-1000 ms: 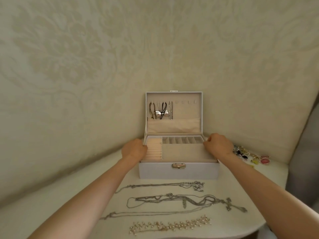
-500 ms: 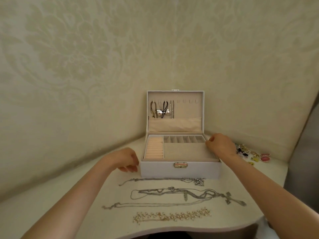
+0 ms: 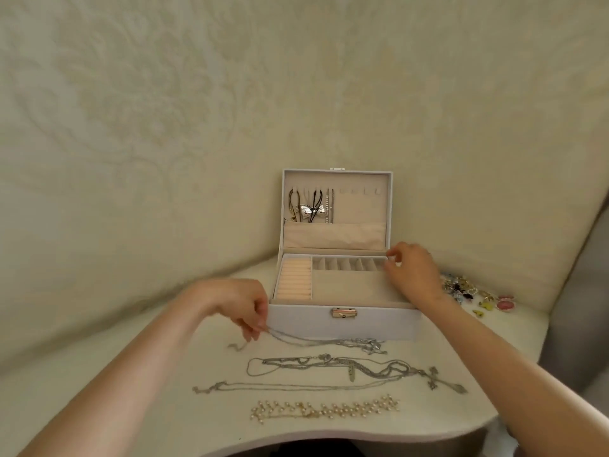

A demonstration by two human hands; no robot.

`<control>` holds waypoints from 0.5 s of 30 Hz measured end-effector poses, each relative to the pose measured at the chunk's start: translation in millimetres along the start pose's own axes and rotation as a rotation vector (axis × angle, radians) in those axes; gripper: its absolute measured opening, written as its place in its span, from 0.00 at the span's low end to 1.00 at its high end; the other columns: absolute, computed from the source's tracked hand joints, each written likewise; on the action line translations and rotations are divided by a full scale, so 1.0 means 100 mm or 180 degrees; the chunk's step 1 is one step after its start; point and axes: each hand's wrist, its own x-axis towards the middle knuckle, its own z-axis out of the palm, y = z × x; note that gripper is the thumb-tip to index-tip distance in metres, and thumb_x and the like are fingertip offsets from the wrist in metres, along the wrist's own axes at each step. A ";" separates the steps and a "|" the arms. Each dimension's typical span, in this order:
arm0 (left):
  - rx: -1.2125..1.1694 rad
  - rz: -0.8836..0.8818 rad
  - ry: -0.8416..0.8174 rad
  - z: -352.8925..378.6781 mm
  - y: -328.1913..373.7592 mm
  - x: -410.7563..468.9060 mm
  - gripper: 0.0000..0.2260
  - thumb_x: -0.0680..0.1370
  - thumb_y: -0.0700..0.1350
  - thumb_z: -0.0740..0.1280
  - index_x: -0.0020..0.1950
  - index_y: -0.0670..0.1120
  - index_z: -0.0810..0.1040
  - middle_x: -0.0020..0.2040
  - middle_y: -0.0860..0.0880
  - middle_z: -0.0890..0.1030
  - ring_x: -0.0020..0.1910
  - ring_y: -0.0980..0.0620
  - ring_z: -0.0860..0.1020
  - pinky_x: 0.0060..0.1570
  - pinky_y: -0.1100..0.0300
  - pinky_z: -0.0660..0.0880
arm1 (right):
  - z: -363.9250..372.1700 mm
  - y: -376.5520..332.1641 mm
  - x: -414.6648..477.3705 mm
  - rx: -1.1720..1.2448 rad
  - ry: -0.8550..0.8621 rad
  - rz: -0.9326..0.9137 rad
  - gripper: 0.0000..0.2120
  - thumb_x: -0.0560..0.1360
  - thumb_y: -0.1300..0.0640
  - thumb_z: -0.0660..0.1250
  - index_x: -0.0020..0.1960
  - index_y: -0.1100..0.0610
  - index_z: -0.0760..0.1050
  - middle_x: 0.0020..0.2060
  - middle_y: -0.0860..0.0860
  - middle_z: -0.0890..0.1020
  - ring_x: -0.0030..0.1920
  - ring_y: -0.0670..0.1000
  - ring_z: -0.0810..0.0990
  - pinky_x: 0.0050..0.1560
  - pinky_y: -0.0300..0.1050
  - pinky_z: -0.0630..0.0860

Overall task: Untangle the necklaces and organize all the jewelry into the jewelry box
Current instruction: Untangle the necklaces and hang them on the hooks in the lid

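The left hand (image 3: pixel 242 306) pinches a silver chain necklace (image 3: pixel 298 338) lying before the open jewelry box (image 3: pixel 296 319) on the counter (image 3: pixel 131 397). The right hand (image 3: pixel 413 275) curls its fingers at the box's rim; grip unclear.

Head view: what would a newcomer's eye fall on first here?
The open jewelry box stands at the centre of the table, with necklaces hanging inside its lid. In front of it lie silver chains and a pearl necklace; the left hand pinches the chain nearest the box.
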 end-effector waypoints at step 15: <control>-0.0877 0.1381 0.1624 -0.35 0.73 0.56 0.06 0.77 0.36 0.66 0.42 0.46 0.74 0.37 0.50 0.78 0.34 0.57 0.77 0.34 0.69 0.74 | -0.16 -0.59 0.00 0.3049 -0.2086 -0.0115 0.11 0.70 0.68 0.71 0.52 0.62 0.78 0.36 0.54 0.83 0.38 0.51 0.82 0.41 0.40 0.79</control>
